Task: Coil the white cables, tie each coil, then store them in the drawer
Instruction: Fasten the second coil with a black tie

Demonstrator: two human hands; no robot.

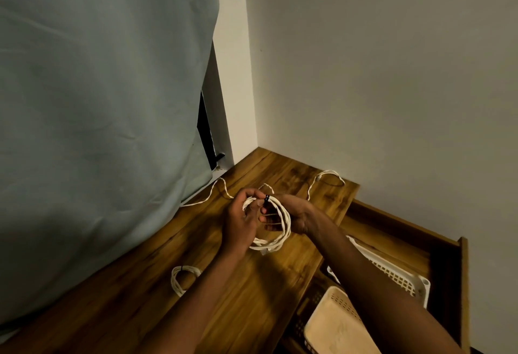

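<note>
Over the brown wood-grain tabletop [252,297], both hands are meeting in mid-air and working on a loose coil of white braided cable [276,230]. So the left hand [241,222] is gripping the coil's left side, fingers curled round the bundled strands, while the right hand [291,217] is holding the coil's right side with its fingers hooked through the loop. Right between the two thumbs a small black tie [266,199] is sitting on top of the strands, and both hands are pinching in around it; can't really tell whether it's wrapped all the way round. The coil is hanging down below the hands, its bottom dangling just above the wood. Beyond the hands, loose lengths of the same white cable [326,178] are lying squiggled across the far part of the tabletop, one stretch running off toward the pale grey-green curtain [98,115] left of the left hand. Nearer the camera, under the left forearm, a second white cable coil with a dark tie [182,279] is lying flat on the wood, partly hidden by the arm. Off to the right of the right arm, the open wooden drawer [448,255] is sticking out, with a white perforated plastic basket [403,281] and a beige perforated plastic basket [336,323] sitting inside it.
</note>
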